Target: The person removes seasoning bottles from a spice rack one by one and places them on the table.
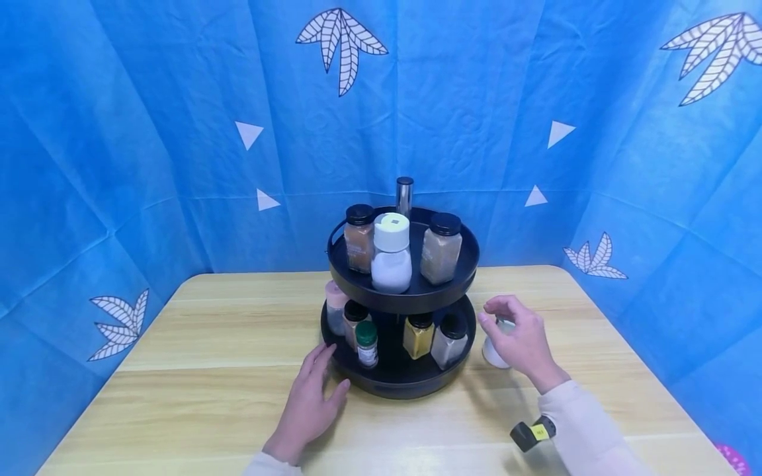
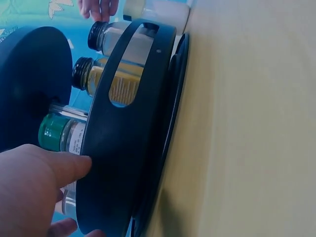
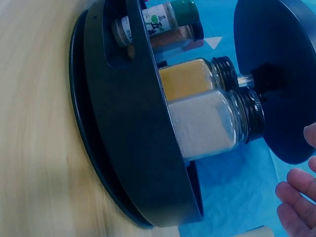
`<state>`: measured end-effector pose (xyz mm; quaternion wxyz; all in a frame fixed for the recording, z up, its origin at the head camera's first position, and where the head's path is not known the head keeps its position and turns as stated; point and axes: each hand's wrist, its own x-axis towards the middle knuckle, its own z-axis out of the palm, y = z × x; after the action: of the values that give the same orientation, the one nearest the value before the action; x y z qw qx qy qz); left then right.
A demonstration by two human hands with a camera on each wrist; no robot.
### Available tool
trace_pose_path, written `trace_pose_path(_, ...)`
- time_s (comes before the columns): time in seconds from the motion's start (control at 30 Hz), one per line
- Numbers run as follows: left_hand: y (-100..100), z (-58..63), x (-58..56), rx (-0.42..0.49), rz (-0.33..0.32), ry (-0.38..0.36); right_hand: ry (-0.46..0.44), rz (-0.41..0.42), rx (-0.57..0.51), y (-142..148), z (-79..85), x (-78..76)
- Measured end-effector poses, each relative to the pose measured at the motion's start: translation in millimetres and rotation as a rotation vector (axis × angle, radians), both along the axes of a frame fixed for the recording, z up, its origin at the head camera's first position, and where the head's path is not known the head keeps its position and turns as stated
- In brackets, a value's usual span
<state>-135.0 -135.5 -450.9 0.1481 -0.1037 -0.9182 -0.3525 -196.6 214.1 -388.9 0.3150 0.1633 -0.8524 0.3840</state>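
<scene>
A black two-tier round rack (image 1: 411,301) stands on the table, holding several spice jars. My left hand (image 1: 309,400) is at the front left of its lower tray, fingers loosely extended along the rim. In the left wrist view the thumb (image 2: 69,168) rests at the outer wall, beside a green-capped bottle (image 2: 55,132). Right of the rack, my right hand (image 1: 524,337) hovers with bent, spread fingers around the top of a white jar (image 1: 494,356) on the table. The right wrist view shows those fingers (image 3: 296,195) holding nothing, with the jar's edge just below.
The upper tray (image 1: 411,303) carries a white-capped bottle (image 1: 391,254) between two black-lidded jars. Below stand a yellow spice jar (image 1: 419,337), a grey one (image 1: 449,344) and a pink-capped container (image 1: 336,307). Blue patterned cloth (image 1: 464,99) surrounds the wooden table (image 1: 238,344).
</scene>
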Motion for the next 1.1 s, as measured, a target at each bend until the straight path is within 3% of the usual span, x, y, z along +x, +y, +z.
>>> trace_pose_path(0.17,4,-2.1,1.9,0.031,-0.002,0.036,-0.009,0.028,-0.01,-5,-1.9,0.6)
trace_pose_path(0.47,9,-5.4,2.1,0.206,-0.004,-0.07,-0.041,0.095,-0.022,-15,-9.7,1.5)
trace_pose_path(0.83,11,-9.4,2.2,0.206,-0.005,-0.049,-0.24,0.161,-0.028,-26,-21.8,4.3)
trace_pose_path(1.1,11,-9.9,1.9,0.234,-0.02,-0.091,-0.256,0.181,-0.003,-32,-28.9,2.9)
